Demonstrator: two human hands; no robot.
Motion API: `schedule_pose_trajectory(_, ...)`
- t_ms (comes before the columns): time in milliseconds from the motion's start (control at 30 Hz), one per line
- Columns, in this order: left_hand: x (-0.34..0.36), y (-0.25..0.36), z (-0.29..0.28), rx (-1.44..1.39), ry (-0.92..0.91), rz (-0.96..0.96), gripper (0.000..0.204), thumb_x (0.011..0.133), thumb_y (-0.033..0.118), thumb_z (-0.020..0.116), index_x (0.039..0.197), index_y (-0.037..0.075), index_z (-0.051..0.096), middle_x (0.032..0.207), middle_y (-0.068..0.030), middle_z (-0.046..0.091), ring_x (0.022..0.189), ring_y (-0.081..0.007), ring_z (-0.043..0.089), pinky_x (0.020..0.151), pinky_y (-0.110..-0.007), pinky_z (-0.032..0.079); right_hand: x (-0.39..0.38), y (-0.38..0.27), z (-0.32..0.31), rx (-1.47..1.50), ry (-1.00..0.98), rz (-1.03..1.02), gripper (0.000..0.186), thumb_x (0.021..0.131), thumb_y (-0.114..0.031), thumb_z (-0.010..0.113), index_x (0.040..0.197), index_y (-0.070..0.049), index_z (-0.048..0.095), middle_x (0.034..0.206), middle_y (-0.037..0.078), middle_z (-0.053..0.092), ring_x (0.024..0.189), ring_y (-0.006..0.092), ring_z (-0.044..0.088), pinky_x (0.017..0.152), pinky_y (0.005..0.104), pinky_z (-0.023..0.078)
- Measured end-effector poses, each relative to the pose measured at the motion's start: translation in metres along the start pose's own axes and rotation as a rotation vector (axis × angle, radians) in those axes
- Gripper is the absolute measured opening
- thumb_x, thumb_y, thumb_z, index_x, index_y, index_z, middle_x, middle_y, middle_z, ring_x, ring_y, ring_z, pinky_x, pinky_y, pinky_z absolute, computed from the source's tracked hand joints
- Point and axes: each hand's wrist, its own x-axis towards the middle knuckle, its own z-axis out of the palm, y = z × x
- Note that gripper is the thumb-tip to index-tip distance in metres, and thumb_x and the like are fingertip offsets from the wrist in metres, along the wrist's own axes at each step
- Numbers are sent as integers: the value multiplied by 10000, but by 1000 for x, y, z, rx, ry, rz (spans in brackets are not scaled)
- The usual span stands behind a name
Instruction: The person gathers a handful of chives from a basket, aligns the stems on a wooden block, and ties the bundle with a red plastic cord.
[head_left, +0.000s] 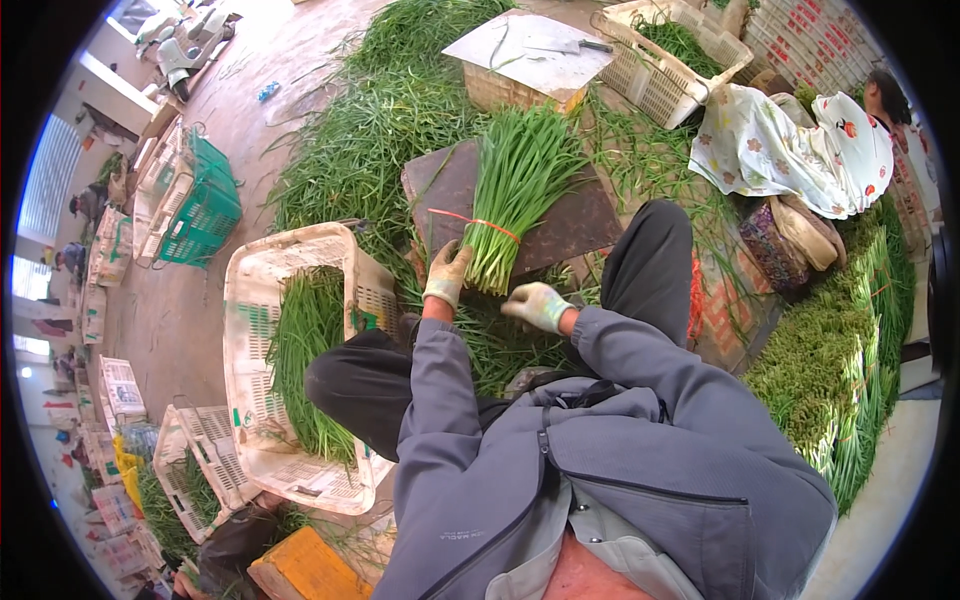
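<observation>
A bundle of green garlic chives (528, 175) lies on a dark brown board (435, 190), its pale cut ends toward me. A red tie (496, 228) goes around its lower part, with a loose end sticking out to the left. My left hand (447, 272), in a pale work glove, is closed against the left side of the stems, just below the tie. Just right of the cut ends, apart from them, is my gloved right hand (540, 306). Its fingers are curled together, and whatever they may hold is too small to make out.
Loose chives (370, 150) are heaped beyond the board. A knife (570, 46) lies on a white-topped stand (490, 45). White crates (290, 250) (640, 85) hold more chives. Tied bundles (830, 370) are stacked at right, near a person in a floral cover (760, 150). A green crate (205, 200) stands left.
</observation>
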Motion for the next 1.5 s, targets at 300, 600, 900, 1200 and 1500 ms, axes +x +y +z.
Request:
schedule_pose_trajectory(300,-9,2,6,83,1,-9,698,817,259,786,1368,-54,492,1242,-157,634,1083,-216,618,941,-321,483,36,-9,-1,494,95,183,213,897,-201,624,913,8,662,724,84,676,551,172,638,484,291,486)
schedule_pose_trajectory(600,-18,17,14,50,-47,-31,663,810,128,768,1371,-72,478,1142,-127,666,953,-170,649,858,-292,518,47,-17,-10,514,185,246,417,888,-397,645,971,11,651,772,121,679,554,200,624,494,310,485)
schedule_pose_trajectory(900,-16,8,4,24,-41,-15,612,804,102,749,1343,-72,516,1141,-121,673,952,-166,652,853,-286,518,39,-6,-18,368,124,191,277,891,-231,611,955,38,630,736,114,681,556,201,647,504,320,511)
schedule_pose_trajectory(1200,-29,10,43,932,27,67,974,803,344,732,1491,-71,182,1398,-295,428,1269,-443,442,1072,-453,379,49,1,-11,319,122,110,233,917,-147,562,934,84,593,744,184,685,590,273,685,506,381,545)
schedule_pose_trajectory(1500,-32,35,22,798,9,-40,1124,706,565,773,1467,-93,270,1442,-309,399,1354,-418,382,1124,-430,329,45,-2,-39,123,244,71,381,831,-359,721,916,12,706,832,170,719,793,297,703,751,398,541)
